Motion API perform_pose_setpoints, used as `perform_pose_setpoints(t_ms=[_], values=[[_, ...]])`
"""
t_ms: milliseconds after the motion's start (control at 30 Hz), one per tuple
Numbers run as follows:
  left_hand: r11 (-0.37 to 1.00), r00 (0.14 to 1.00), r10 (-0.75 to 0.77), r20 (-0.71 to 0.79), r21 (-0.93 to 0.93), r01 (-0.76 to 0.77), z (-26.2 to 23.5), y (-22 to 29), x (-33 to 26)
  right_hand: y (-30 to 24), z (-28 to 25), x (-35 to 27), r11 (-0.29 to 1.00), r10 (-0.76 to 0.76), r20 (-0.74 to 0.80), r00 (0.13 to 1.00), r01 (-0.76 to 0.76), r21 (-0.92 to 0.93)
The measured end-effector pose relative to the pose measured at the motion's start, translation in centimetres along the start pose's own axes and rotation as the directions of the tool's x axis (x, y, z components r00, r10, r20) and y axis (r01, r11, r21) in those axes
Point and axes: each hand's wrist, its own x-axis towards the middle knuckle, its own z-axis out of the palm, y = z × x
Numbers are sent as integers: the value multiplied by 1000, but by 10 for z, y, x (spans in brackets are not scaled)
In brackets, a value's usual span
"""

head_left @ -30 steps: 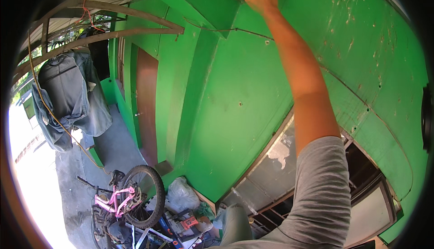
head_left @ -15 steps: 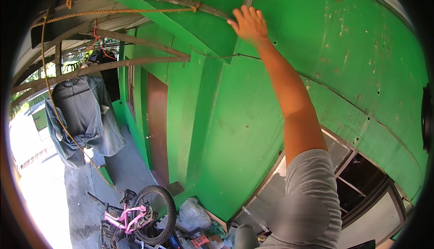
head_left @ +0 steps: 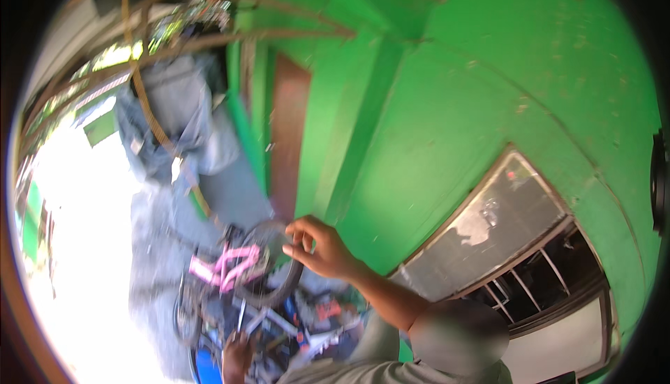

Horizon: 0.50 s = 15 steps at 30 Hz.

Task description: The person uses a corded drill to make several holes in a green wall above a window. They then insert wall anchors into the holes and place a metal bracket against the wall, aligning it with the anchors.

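My right hand is in front of the pink bicycle's black tyre. Its fingers are curved, with a gap between thumb and forefinger, and nothing shows in it. Low in the view, my left hand is closed and blurred. A thin, light-coloured, rod-like tool rises from it; its exact kind is too smeared to make out. The bicycle stands at an angle on the grey floor, its wheel towards the green wall.
Blue denim clothes hang at the left beside a yellow rope. Overhead run wooden beams. Mixed clutter, including a red item, lies below the wheel. A louvred window is on the right, a brown door beyond.
My right hand has come down from the overhead beam to the bicycle wheel. My left hand has come into view with the thin tool. The view has tilted down and shifted left.
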Motion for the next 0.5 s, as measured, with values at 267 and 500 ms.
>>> perform_pose_setpoints(t_ms=[267,500], values=[[200,858,-13,513,-840,505,-106,76,79,-55,130,-119,890,239,187,953,-292,350],[-621,885,-173,432,-745,243,-134,93,65,-86,155,-143,742,504,139,852,-510,436]])
